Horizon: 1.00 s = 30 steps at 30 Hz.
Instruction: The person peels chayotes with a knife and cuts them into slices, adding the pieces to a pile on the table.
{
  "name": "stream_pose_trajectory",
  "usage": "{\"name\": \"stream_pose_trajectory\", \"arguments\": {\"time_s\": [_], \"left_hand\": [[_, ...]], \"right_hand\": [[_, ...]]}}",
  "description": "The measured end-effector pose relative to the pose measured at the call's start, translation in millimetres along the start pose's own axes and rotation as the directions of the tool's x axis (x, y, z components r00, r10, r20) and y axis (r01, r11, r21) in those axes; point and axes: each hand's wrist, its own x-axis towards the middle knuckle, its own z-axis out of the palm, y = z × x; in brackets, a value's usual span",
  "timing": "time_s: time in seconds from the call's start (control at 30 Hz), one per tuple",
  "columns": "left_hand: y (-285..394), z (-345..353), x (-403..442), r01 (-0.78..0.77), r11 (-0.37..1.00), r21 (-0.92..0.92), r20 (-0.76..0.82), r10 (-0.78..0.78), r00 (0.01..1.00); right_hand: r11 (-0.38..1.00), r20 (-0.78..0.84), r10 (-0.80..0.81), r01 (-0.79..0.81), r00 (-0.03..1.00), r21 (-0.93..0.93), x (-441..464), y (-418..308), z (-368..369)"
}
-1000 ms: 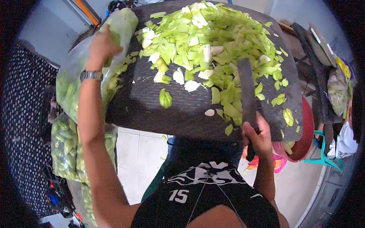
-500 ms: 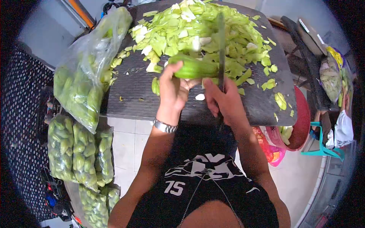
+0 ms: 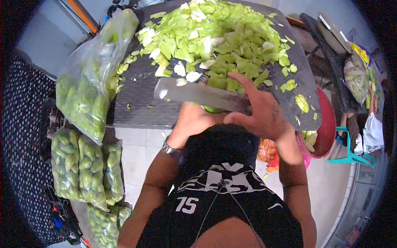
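Observation:
My right hand (image 3: pixel 264 109) is closed on a broad knife (image 3: pixel 202 94), whose blade points left across the front of the dark ribbed table (image 3: pixel 136 105). Under the blade, my left hand (image 3: pixel 196 120) is wrapped round a green chayote (image 3: pixel 212 109), mostly hidden by the blade and fingers. Beyond both hands lies a large heap of pale green slices (image 3: pixel 223 37). Several white pieces (image 3: pixel 179 69) lie at the heap's near edge, close to the knife.
A clear bag of green vegetables (image 3: pixel 82 95) leans on the table's left edge, with more filled bags (image 3: pixel 66 165) below it. At the right are a red tub (image 3: pixel 326 124) and a turquoise stool (image 3: pixel 351 155).
My left hand came from the bag at the left to the table's front with a chayote. The knife, upright before, now lies crosswise above that hand, its tip to the left.

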Motion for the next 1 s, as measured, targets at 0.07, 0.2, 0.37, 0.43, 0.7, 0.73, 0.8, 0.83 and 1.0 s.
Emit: {"name": "stream_pose_trajectory", "arguments": {"time_s": [0.07, 0.2, 0.37, 0.43, 0.7, 0.73, 0.8, 0.83, 1.0], "left_hand": [[-10.4, -2.4, -1.6, -0.191, 0.906, 0.377, 0.040, 0.190, 0.981], [-12.4, -3.3, -1.3, -0.357, 0.791, 0.496, 0.061, 0.379, 0.924], [3.0, 0.4, -1.9, -0.171, 0.829, 0.532, -0.065, 0.242, 0.968], [11.0, 5.3, -4.3, -0.052, 0.787, 0.614, -0.058, 0.111, 0.992], [9.9, 21.4, 1.3, 0.071, 0.963, -0.260, -0.165, -0.117, 0.979], [-0.3, 21.7, 5.2, 0.236, 0.564, -0.791, 0.018, -0.364, 0.931], [-0.3, 10.9, 10.8, 0.262, 0.362, -0.895, 0.113, -0.384, 0.916], [2.7, 1.9, 14.8, 0.268, 0.257, -0.929, 0.157, -0.383, 0.910], [8.1, 4.7, 25.7, 0.082, 0.360, -0.929, -0.117, -0.498, 0.859]], "right_hand": [[0.999, 0.040, -0.005, 0.007, 0.999, -0.046, -6.7, -0.3, -1.9], [1.000, 0.131, 0.021, -0.020, 0.991, -0.012, -4.3, 5.0, -4.9], [0.990, 0.221, 0.094, -0.114, 0.971, 0.082, -1.6, 17.1, -7.3], [0.983, 0.143, 0.086, -0.107, 0.986, 0.151, -2.6, 39.3, 9.9], [0.741, 0.074, 0.429, -0.397, 0.900, 0.542, 14.9, 71.3, 16.9], [0.895, -0.049, 0.302, -0.265, 0.952, 0.360, 15.1, 82.0, 16.9], [0.932, -0.076, 0.316, -0.295, 0.946, 0.209, 14.2, 85.5, 15.3], [0.851, -0.005, 0.473, -0.455, 0.881, 0.262, 19.0, 63.6, 6.6], [0.624, 0.238, 0.489, -0.527, 0.839, 0.577, 9.7, 46.8, 14.1]]}}
